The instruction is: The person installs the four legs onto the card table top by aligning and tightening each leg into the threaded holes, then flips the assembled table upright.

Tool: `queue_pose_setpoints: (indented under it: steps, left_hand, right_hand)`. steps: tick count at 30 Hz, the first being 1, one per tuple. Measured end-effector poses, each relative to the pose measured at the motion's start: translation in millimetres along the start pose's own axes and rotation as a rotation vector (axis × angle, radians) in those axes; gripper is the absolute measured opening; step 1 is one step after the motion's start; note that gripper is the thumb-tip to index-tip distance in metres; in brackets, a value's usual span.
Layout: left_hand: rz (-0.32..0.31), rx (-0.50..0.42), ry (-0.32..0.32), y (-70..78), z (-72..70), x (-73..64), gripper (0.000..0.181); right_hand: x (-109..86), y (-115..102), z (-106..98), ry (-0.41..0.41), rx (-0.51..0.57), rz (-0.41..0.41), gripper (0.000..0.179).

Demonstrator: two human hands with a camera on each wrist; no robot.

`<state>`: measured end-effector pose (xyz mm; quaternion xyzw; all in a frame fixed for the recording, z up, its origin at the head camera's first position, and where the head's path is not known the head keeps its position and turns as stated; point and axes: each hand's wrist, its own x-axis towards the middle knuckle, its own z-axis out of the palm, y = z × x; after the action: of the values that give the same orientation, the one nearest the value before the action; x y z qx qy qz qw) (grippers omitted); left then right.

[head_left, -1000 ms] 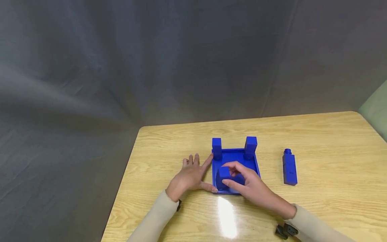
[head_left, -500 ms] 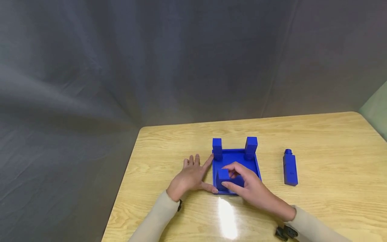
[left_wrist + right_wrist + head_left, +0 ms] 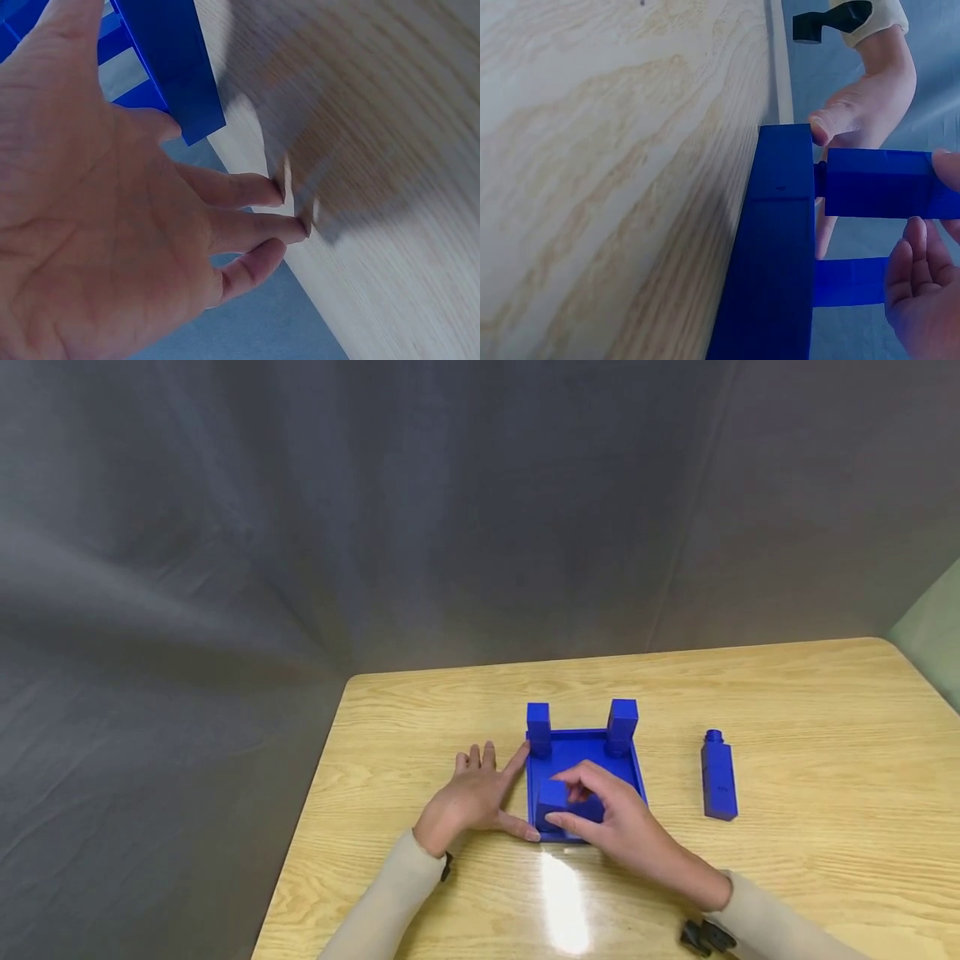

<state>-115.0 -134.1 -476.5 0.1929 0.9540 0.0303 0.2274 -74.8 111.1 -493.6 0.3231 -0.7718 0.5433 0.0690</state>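
A blue square panel point(image 3: 576, 752) with a raised rim lies on the table like an upturned toy table. My left hand point(image 3: 468, 797) is spread along its left side, with thumb and index finger touching the rim at two corners. At the front left corner, my right hand point(image 3: 626, 822) pinches a blue square leg point(image 3: 553, 793) between thumb and fingers. That leg point(image 3: 877, 184) stands upright on the panel; a short stretch of its narrow neck shows at the joint in the right wrist view. Two more legs, back left point(image 3: 538, 727) and back right point(image 3: 622, 725), stand on the panel.
A loose blue leg point(image 3: 720, 781) with a threaded end lies on the wooden table point(image 3: 825, 760), right of the panel. Dark grey cloth point(image 3: 487, 527) hangs behind the table and down its left side.
The held leg has turned slightly and its top sits a little lower and nearer me. My right thumb has shifted slightly left around it. The left hand stays in place.
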Motion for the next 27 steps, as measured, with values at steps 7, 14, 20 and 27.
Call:
queue_pose_setpoints:
  steps: [7,14,20,27]
  left_hand:
    - [0.000,0.008,-0.011,0.7,0.7,1.1,0.137]
    - [-0.004,-0.002,-0.005,0.2,0.3,2.0,0.137]
    - [0.004,-0.001,0.004,0.5,0.9,1.9,0.137]
    - [0.004,0.003,0.012,-1.8,0.3,1.9,0.137]
  right_hand:
    - [1.1,-4.7,-2.4,-0.046,-0.035,0.045,0.040]
    - [3.5,-7.3,-1.6,-0.043,-0.071,0.061,0.037]
    - [3.0,-5.3,3.1,-0.013,-0.078,0.017,0.040]
    - [5.2,-3.2,6.6,0.002,-0.086,0.028,0.044]
